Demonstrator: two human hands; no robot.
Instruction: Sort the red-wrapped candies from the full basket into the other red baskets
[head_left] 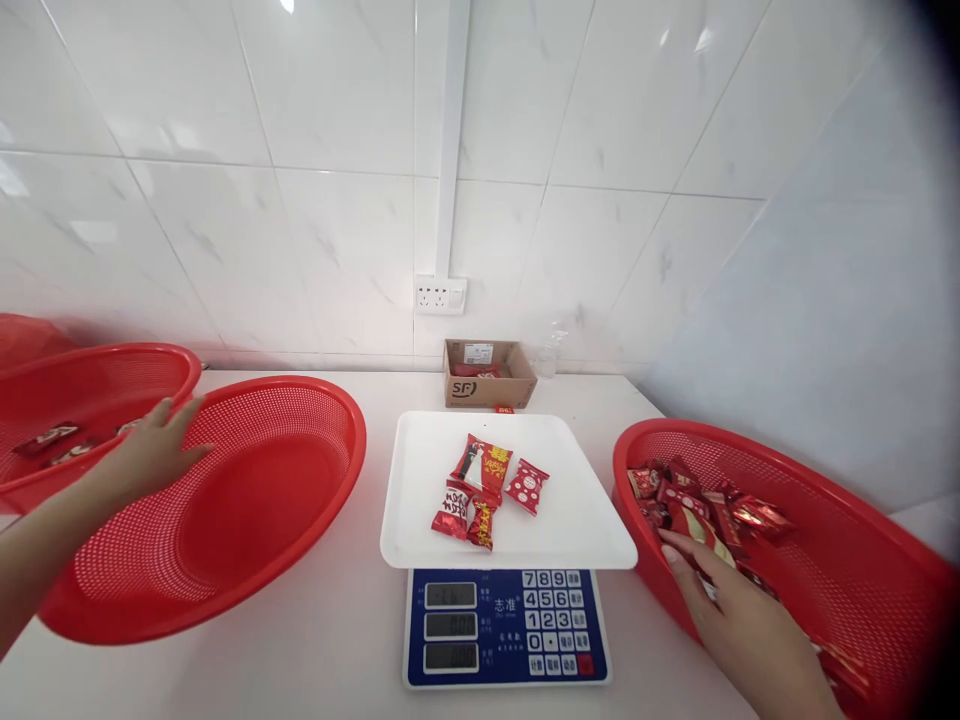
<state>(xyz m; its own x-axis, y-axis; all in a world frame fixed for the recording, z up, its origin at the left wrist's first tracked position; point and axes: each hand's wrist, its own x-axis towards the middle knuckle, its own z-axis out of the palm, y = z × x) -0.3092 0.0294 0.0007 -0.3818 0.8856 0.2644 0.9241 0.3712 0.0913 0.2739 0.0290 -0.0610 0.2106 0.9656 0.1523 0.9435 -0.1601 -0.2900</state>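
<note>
Sitting mid-counter, the scale (506,625) is carrying a white tray (420,520) with four red candy packets (487,490) lying clustered near its centre; bare tray is showing on all sides of them. Tray's right corner is nearly meeting the rim of the right basket (847,500), while a strip of bare counter (360,600) is separating its left edge from the empty basket (247,500). That basket's left rim is overlapping a third basket (75,370) at far left, which is holding a few packets. A cardboard box (487,372) is standing against the tiled wall behind the tray, well apart from both hands.

Left hand (154,450) is resting palm-down on the far-left rim of the empty basket, fingers loosely spread, gripping nothing.

Right hand (739,615) is reaching over the near rim of the right basket, fingers extended and close together, tips touching the pile of candies (705,505) there. Cannot tell whether any packet is pinched underneath.
</note>
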